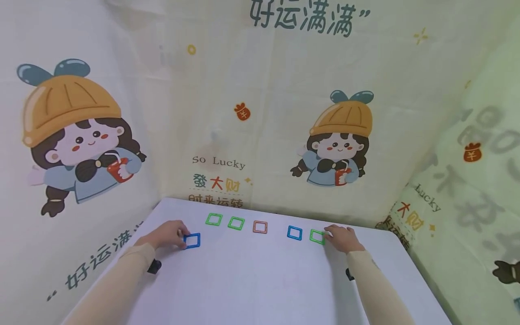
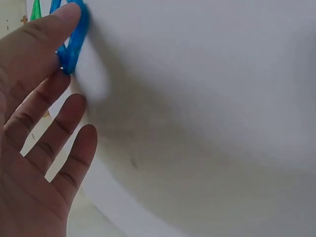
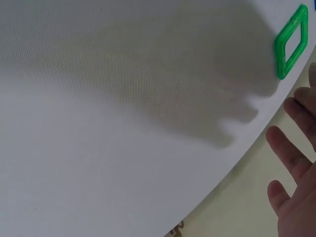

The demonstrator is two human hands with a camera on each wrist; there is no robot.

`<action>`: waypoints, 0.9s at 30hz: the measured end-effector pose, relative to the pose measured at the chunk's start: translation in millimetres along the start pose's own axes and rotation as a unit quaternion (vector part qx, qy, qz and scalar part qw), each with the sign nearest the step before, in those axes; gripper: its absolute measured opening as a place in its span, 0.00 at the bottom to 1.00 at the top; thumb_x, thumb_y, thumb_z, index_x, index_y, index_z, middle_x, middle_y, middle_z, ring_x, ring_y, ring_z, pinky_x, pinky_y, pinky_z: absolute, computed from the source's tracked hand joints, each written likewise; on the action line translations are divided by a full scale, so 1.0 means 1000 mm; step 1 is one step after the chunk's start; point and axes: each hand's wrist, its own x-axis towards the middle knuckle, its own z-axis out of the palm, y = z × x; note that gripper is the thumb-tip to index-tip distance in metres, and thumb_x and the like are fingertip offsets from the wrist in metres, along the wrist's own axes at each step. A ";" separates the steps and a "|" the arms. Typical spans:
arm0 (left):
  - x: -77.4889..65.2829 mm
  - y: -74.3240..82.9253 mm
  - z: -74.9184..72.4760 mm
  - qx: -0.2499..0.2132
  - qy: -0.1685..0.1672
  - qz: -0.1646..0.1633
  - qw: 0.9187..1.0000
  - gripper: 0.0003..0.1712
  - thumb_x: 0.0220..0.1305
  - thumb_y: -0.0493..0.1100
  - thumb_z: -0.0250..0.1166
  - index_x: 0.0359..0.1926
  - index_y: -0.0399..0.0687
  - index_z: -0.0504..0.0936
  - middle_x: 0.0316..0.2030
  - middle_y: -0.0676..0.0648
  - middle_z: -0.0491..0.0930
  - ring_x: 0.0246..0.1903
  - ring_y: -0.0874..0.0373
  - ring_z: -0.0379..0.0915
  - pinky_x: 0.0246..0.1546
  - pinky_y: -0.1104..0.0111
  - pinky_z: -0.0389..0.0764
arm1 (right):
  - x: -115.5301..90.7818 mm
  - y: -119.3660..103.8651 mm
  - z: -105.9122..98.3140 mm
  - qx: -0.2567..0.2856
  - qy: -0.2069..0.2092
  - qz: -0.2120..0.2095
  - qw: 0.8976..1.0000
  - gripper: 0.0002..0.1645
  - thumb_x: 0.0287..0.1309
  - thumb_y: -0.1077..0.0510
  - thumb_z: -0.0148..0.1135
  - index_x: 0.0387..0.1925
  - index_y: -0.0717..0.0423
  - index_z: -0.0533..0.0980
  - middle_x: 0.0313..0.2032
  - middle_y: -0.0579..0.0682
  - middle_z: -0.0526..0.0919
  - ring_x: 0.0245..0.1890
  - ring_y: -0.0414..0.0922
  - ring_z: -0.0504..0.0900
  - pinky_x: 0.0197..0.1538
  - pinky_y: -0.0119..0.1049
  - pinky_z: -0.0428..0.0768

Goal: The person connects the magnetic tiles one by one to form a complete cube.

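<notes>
At the left end of the row, my left hand [image 1: 169, 234] grips a blue square hollow tile [image 1: 199, 240] by its left side. The left wrist view shows the thumb over this tile [image 2: 78, 39], the other fingers spread below. My right hand [image 1: 343, 238] is beside the rightmost green square hollow tile [image 1: 312, 236], with fingertips near its right edge. In the right wrist view, a small gap separates the loosely spread fingers [image 3: 289, 153] from this green tile [image 3: 281, 57], which sits on the white table.
Between the hands, two green square tiles [image 1: 208, 219], an orange-red one [image 1: 254, 227] and another blue one [image 1: 289, 232] lie near the far edge of the white table [image 1: 252, 280]. Behind it hangs a printed cloth [image 1: 268, 135], with more cloth at both sides.
</notes>
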 end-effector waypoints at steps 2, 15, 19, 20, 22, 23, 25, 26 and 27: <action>-0.001 0.000 0.002 -0.015 0.002 0.011 1.000 0.23 0.50 0.42 0.82 0.49 0.47 0.87 0.47 0.48 0.81 0.43 0.52 0.74 0.49 0.55 0.78 | -0.002 0.002 -0.001 0.002 -0.002 0.004 1.000 0.20 0.72 0.54 0.61 0.58 0.60 0.81 0.57 0.60 0.84 0.60 0.61 0.81 0.62 0.73 0.67; -0.005 0.017 0.024 -0.040 -0.001 0.060 0.997 0.26 0.48 0.45 0.83 0.50 0.51 0.87 0.48 0.53 0.81 0.46 0.54 0.72 0.52 0.56 0.77 | -0.006 0.013 0.001 0.029 -0.013 0.017 0.999 0.19 0.75 0.56 0.57 0.59 0.60 0.80 0.58 0.60 0.84 0.62 0.61 0.79 0.63 0.74 0.65; -0.007 0.024 0.031 -0.034 -0.011 0.073 0.997 0.25 0.48 0.45 0.84 0.49 0.53 0.87 0.46 0.54 0.81 0.44 0.55 0.71 0.50 0.57 0.77 | -0.008 0.015 0.005 0.033 -0.018 0.019 0.999 0.19 0.75 0.56 0.57 0.60 0.60 0.80 0.59 0.60 0.84 0.62 0.61 0.79 0.62 0.74 0.66; -0.007 0.026 0.033 -0.033 -0.015 0.075 0.997 0.25 0.48 0.45 0.84 0.49 0.54 0.88 0.46 0.55 0.81 0.44 0.55 0.71 0.49 0.58 0.76 | -0.008 0.015 0.005 0.031 -0.018 0.019 0.999 0.19 0.75 0.56 0.57 0.60 0.60 0.80 0.59 0.60 0.84 0.62 0.61 0.79 0.62 0.74 0.66; -0.008 0.033 0.037 -0.033 -0.019 0.079 0.996 0.24 0.47 0.44 0.84 0.48 0.54 0.88 0.45 0.55 0.80 0.43 0.56 0.70 0.48 0.59 0.76 | -0.008 0.016 0.007 0.029 -0.017 0.022 0.999 0.19 0.74 0.56 0.58 0.60 0.59 0.80 0.59 0.60 0.84 0.62 0.61 0.79 0.61 0.73 0.67; -0.008 0.036 0.039 -0.032 -0.021 0.079 0.996 0.24 0.47 0.44 0.84 0.48 0.55 0.88 0.44 0.56 0.80 0.43 0.56 0.70 0.48 0.59 0.76 | -0.007 0.016 0.008 0.025 -0.015 0.023 0.999 0.19 0.74 0.56 0.58 0.60 0.59 0.80 0.58 0.60 0.84 0.62 0.61 0.80 0.61 0.73 0.68; -0.009 0.043 0.044 -0.030 -0.023 0.082 0.996 0.24 0.47 0.44 0.84 0.47 0.56 0.88 0.44 0.56 0.80 0.43 0.56 0.70 0.48 0.59 0.76 | -0.008 0.016 0.008 0.022 -0.015 0.024 0.999 0.19 0.74 0.55 0.58 0.60 0.59 0.81 0.58 0.60 0.84 0.62 0.61 0.80 0.61 0.72 0.69; -0.010 0.047 0.048 -0.029 -0.024 0.085 0.996 0.24 0.47 0.44 0.84 0.47 0.57 0.88 0.43 0.56 0.80 0.43 0.56 0.70 0.48 0.58 0.76 | -0.008 0.016 0.009 0.024 -0.016 0.024 0.999 0.19 0.74 0.55 0.58 0.60 0.59 0.80 0.58 0.60 0.84 0.62 0.61 0.79 0.60 0.72 0.69; -0.011 0.050 0.051 -0.030 -0.025 0.087 0.995 0.24 0.47 0.44 0.84 0.47 0.57 0.88 0.43 0.57 0.79 0.43 0.56 0.70 0.49 0.58 0.76 | -0.009 0.016 0.009 0.025 -0.017 0.024 0.999 0.19 0.74 0.55 0.57 0.60 0.59 0.80 0.58 0.61 0.84 0.62 0.62 0.79 0.60 0.71 0.69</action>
